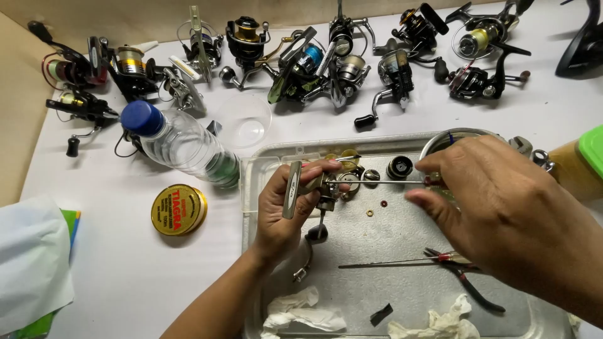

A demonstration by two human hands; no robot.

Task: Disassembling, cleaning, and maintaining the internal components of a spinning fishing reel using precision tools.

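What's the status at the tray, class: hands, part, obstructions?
Left hand shut on reel body. Right hand pinching thin screwdriver, tip at reel body. Small parts, pliers lie loose on metal tray.

The handle end of the thin tool (pixel 377 182) is covered by the right hand (pixel 502 213). Much of the reel body (pixel 314 188) is hidden inside the left hand (pixel 282 207). The round dish (pixel 449 135) at the tray's (pixel 402 301) far edge is partly concealed. The green-lidded container (pixel 581 163) is cut off at the frame's right edge. Small parts near the tray's far edge cannot be identified.
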